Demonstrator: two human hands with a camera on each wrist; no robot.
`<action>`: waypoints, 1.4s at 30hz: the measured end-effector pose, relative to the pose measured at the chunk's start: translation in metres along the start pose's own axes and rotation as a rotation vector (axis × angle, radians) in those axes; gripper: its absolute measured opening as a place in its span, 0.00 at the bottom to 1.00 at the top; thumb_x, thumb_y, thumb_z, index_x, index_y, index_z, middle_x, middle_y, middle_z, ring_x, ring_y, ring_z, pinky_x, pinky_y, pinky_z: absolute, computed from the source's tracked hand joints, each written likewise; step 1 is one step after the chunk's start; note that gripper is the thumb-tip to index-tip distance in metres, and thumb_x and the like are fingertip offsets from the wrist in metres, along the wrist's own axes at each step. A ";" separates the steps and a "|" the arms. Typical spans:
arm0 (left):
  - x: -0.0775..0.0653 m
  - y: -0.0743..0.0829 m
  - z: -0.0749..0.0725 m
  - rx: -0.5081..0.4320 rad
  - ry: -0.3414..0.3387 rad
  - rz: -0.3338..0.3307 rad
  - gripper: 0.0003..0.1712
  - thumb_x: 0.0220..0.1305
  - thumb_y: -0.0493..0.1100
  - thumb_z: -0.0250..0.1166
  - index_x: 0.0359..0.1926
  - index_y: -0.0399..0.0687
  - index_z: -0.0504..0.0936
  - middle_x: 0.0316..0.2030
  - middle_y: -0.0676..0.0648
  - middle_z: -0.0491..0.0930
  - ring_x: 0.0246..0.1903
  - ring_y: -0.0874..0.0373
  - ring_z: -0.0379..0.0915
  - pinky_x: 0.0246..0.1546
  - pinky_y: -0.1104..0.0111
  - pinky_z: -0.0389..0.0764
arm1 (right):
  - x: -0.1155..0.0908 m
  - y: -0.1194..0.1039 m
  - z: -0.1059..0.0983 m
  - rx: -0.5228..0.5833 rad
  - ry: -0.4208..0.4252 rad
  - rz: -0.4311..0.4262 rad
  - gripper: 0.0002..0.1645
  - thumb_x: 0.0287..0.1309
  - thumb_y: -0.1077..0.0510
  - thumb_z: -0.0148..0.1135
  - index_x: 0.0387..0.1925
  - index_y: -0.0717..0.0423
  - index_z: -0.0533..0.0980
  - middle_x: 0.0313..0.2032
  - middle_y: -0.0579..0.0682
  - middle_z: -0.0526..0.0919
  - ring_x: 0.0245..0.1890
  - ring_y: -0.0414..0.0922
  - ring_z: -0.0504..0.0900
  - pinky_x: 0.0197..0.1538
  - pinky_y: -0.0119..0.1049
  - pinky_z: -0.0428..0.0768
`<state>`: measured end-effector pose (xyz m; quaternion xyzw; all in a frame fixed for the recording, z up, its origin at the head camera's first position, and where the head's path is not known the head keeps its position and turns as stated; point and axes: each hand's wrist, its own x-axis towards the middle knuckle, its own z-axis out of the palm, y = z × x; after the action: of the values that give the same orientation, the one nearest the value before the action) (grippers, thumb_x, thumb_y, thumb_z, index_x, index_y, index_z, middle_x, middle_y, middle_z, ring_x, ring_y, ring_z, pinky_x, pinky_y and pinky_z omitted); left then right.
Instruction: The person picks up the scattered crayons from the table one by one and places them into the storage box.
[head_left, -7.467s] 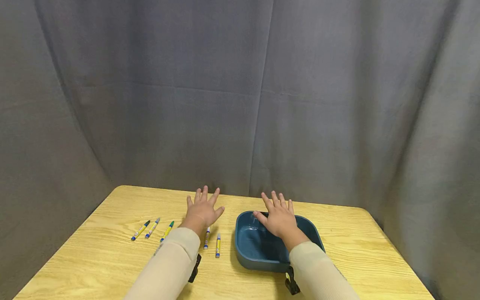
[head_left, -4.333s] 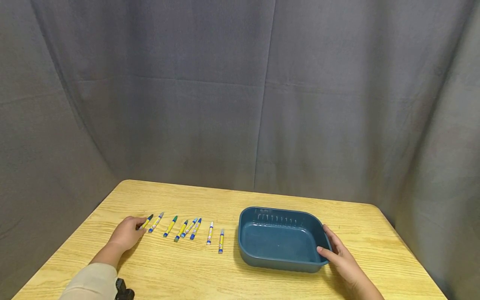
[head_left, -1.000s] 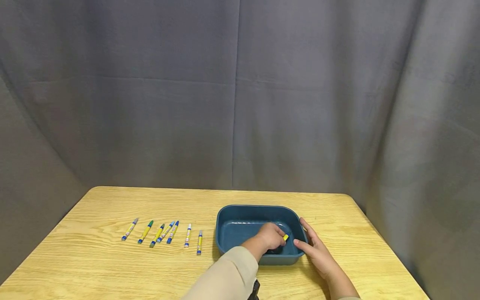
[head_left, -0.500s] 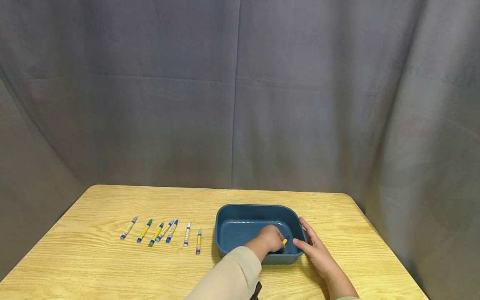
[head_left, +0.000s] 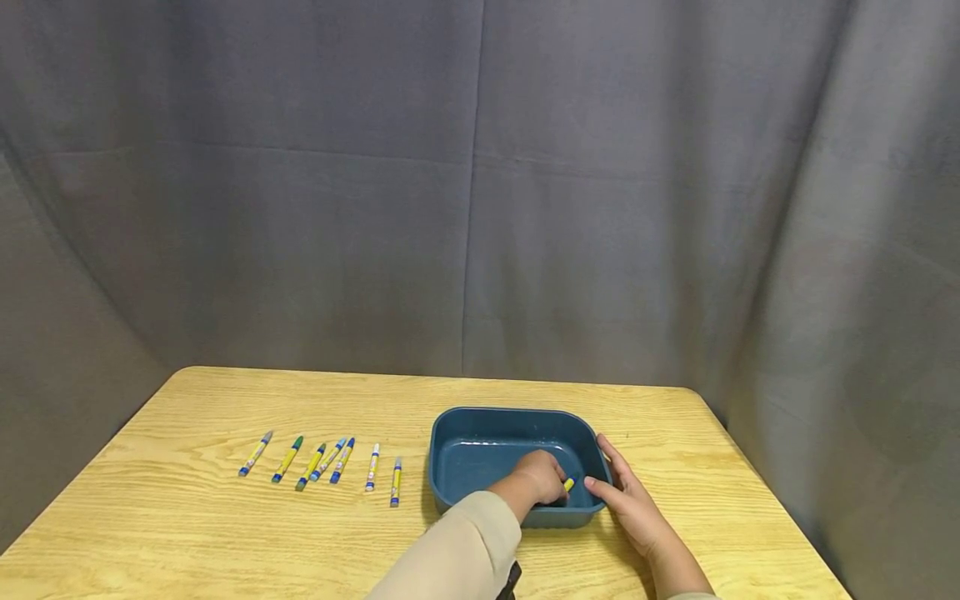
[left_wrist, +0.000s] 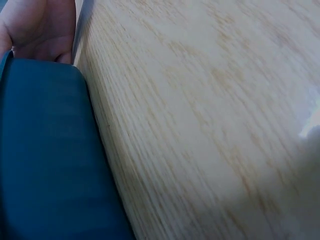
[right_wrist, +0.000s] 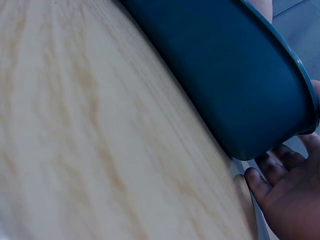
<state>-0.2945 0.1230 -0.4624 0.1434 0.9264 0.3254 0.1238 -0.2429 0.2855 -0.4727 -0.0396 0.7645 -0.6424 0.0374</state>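
The blue bin stands upright on the wooden table, and only the head view looks down into it. There the left hand reaches over the bin's near wall and down inside, fingers curled at a crayon whose yellow end shows in the right part of the bin. The hand seems to pinch that crayon, though its own knuckles hide most of the contact. The right hand grips the right end of the bin, thumb over the rim on the inside and the other fingers outside. The right wrist view adds what the head view hides: these fingers spread against the outer face and low around the bin's corner. The left wrist view shows the outside of the near wall going down to the table, with part of the right hand's palm beyond the bin's far end. Left of the bin, again in the head view alone, seven crayons lie in a loose row: nearest a grey one, then white, blue, light blue, olive, green and another grey. Behind the bin and the table hangs a grey curtain.
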 end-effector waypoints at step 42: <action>-0.050 -0.076 -0.153 -0.561 0.139 0.009 0.23 0.65 0.36 0.62 0.60 0.36 0.75 0.45 0.38 0.83 0.44 0.45 0.81 0.46 0.56 0.84 | 0.000 0.002 -0.003 -0.042 -0.004 0.015 0.47 0.67 0.58 0.55 0.78 0.51 0.42 0.76 0.65 0.47 0.75 0.60 0.48 0.51 0.10 0.64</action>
<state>-0.3114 -0.0378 -0.3883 0.0851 0.8059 0.5785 0.0932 -0.2433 0.2886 -0.4738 -0.0359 0.7778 -0.6260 0.0432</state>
